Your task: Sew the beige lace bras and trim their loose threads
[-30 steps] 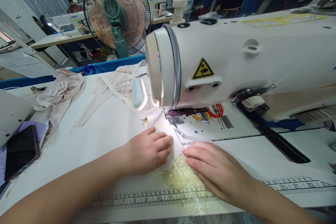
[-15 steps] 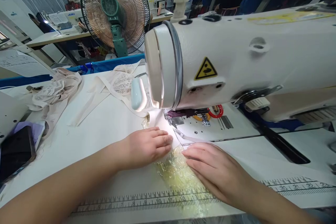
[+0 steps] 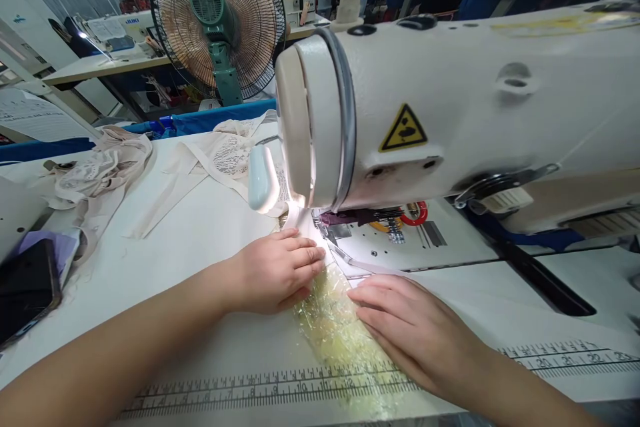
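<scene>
My left hand (image 3: 280, 270) lies flat on a pale fabric band (image 3: 305, 230), its fingertips just short of the presser foot of the sewing machine (image 3: 400, 127). Beneath my hands a yellowish clear plastic strip (image 3: 335, 333) runs toward the table's front edge. My right hand (image 3: 405, 320) rests along the strip's right side with fingers stretched out; its thumb is hidden. A narrow light tape (image 3: 357, 263) leads from the foot area to just above my right fingers. The band's far end passes under the lit machine head.
Light lace garments (image 3: 230, 150) lie behind the needle area, with more piled at the left (image 3: 110, 170). A phone (image 3: 30, 290) rests at the left edge. A black lever (image 3: 545, 277) hangs at the right. A printed ruler (image 3: 240, 390) crosses the table front; a fan (image 3: 217, 20) stands behind.
The fabric band and plastic strip have shifted slightly forward under the machine head. My left hand has moved slightly left and up; my right hand stays nearly in place. The view has turned slightly.
</scene>
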A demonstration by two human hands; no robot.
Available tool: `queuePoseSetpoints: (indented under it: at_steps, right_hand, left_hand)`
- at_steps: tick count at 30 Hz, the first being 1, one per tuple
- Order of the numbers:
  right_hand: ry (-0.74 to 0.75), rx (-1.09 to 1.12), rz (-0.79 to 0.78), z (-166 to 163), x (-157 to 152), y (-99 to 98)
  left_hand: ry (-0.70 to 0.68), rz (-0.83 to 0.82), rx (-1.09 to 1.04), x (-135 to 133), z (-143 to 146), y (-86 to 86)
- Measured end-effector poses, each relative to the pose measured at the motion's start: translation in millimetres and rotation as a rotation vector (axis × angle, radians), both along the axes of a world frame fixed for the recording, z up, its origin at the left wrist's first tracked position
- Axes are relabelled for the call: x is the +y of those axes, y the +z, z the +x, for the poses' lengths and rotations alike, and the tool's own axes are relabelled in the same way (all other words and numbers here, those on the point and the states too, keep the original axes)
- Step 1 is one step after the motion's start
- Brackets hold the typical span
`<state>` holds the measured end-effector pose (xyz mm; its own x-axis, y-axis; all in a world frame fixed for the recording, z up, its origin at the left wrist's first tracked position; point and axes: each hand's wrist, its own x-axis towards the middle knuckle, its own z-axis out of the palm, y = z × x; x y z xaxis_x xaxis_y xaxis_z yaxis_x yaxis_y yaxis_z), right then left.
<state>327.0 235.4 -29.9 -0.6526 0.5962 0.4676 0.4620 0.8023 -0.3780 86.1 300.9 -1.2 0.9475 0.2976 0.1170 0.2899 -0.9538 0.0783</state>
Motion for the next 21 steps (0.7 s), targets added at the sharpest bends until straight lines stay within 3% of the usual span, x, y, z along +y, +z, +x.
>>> queuePoseSetpoints:
  at_steps: [21]
  right_hand:
    - [0.006,-0.031,-0.019,2.1,-2.7,-0.8]
  left_hand:
    - [0.04,0.125,0.017,23.3,-7.0,-9.2]
